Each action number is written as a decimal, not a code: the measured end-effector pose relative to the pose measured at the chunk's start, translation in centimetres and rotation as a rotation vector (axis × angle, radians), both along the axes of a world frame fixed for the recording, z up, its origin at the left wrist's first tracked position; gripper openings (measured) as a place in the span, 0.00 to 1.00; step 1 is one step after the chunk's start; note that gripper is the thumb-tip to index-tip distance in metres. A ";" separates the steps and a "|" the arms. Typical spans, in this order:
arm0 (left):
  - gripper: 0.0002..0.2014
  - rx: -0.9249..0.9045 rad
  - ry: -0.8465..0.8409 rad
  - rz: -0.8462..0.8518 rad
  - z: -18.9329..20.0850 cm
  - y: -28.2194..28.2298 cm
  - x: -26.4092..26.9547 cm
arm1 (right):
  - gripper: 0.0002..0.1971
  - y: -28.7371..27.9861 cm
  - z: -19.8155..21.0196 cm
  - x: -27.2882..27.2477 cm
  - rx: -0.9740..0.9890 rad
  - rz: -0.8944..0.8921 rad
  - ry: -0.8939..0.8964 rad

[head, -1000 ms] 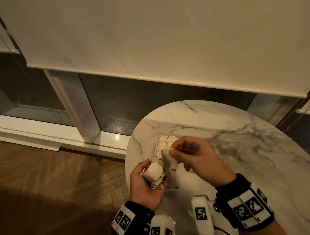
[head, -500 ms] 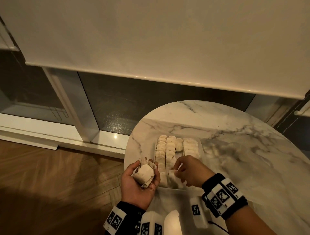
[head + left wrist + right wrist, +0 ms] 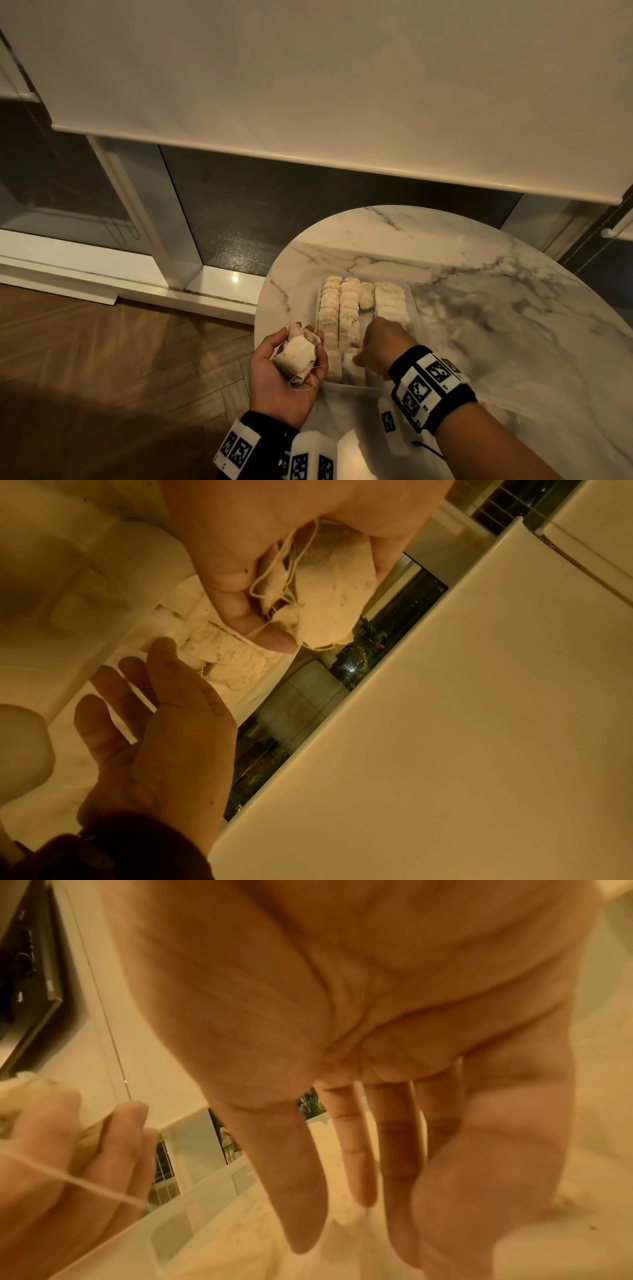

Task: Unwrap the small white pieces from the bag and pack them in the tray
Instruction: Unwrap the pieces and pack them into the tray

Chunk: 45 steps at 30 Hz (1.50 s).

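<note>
Home room: marble table, roller blind (herringbone wood floor)

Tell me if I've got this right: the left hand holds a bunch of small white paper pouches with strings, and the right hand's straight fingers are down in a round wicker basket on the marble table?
Not quite. The left hand does hold the small white paper pouches with strings, but the right hand reaches into a rectangular translucent plastic tray on the marble table, not a round wicker basket. The head view shows it.

Left hand is palm up at the near left, fingers and thumb curled around a small white bundle. Right hand reaches palm down to its right, fingers extended straight, holding nothing visible.
</note>
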<state>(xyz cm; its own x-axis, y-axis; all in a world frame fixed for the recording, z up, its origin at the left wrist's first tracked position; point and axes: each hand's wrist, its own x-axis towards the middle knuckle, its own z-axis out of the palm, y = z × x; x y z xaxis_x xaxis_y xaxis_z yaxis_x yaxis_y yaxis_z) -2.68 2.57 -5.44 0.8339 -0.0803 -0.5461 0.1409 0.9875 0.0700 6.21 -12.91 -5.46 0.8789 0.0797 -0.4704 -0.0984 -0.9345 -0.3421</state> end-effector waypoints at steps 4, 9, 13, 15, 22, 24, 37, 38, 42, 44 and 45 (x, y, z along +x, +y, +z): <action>0.13 0.008 0.010 0.006 -0.1 -0.1 0.0 | 0.18 0.3 -0.2 -0.1 -0.054 -0.013 0.001; 0.15 0.021 0.014 0.004 -0.2 -0.2 0.0 | 0.23 0.8 -1.1 -0.1 -0.085 0.004 0.021; 0.15 0.005 -0.007 0.004 -0.3 -0.1 0.0 | 0.18 0.5 -1.9 0.4 -0.077 -0.003 0.023; 0.14 0.001 -0.017 0.006 -0.2 -0.1 0.1 | 0.17 0.2 -2.3 0.7 -0.065 -0.017 0.020; 0.13 0.029 -0.019 -0.002 0.2 -0.6 0.2 | 0.18 0.3 -3.7 0.9 -0.036 -0.037 -0.009; 0.14 0.041 -0.016 -0.002 0.2 -0.7 0.2 | 0.18 0.4 -3.8 1.0 -0.031 -0.047 -0.020; 0.11 0.055 -0.015 -0.002 0.2 -0.6 0.3 | 0.19 0.3 -4.0 1.4 -0.004 -0.062 -0.050; 0.11 0.055 -0.016 0.001 0.2 -0.5 0.2 | 0.19 0.3 -3.8 1.3 -0.006 -0.050 -0.033; 0.13 0.041 -0.028 -0.003 0.4 -0.5 0.2 | 0.17 -0.1 -2.2 0.5 0.025 -0.011 -0.004; 0.14 0.041 -0.032 -0.010 0.5 -0.6 0.3 | 0.13 -0.7 -0.9 0.0 0.094 -0.037 -0.060; 0.14 0.041 -0.031 -0.012 0.5 -0.6 0.3 | 0.11 -0.9 -0.2 -0.4 0.134 -0.057 -0.114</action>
